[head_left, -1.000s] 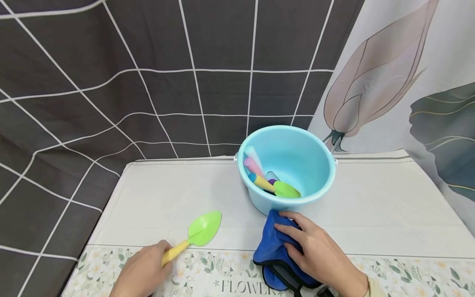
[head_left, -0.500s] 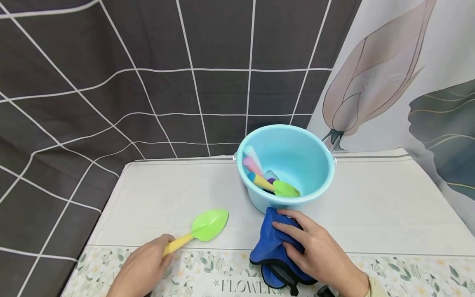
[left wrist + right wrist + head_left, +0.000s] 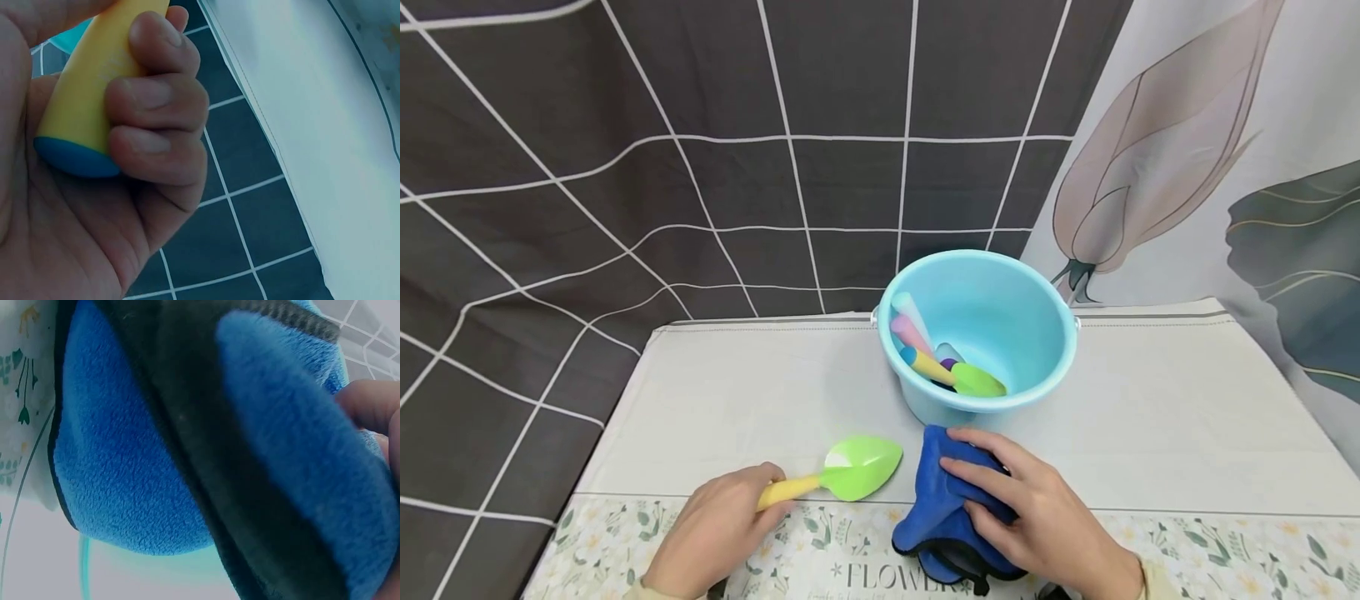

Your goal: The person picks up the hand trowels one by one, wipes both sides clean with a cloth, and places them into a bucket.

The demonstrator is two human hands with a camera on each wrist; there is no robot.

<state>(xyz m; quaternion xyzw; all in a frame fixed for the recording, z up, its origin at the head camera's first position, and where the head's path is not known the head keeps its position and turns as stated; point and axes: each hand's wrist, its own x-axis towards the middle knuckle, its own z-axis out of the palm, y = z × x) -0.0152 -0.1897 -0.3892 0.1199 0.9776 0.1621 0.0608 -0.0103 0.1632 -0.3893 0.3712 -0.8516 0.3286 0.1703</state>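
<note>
My left hand (image 3: 722, 521) holds a toy shovel (image 3: 859, 468) by its yellow handle (image 3: 94, 81). In the left wrist view its fingers curl round that handle, above a blue end cap. The green blade points right, toward a blue cloth (image 3: 951, 508) with black edging, with a gap between them. My right hand (image 3: 1026, 504) grips this folded cloth in front of the bucket. The right wrist view is mostly filled by the fuzzy cloth (image 3: 125, 456), with a few fingers at its right edge. Where the thumb lies is hard to see there.
Behind the cloth stands a light blue bucket (image 3: 1045, 367). Inside it lie several toy tool handles and another green-bladed shovel (image 3: 977, 381). The white table cover (image 3: 760, 392) has a floral front strip. A dark grid curtain (image 3: 850, 183) hangs behind.
My left hand has moved right with the shovel, whose blade has turned to point more to the right, nearer the cloth. The right hand and cloth have shifted slightly left.
</note>
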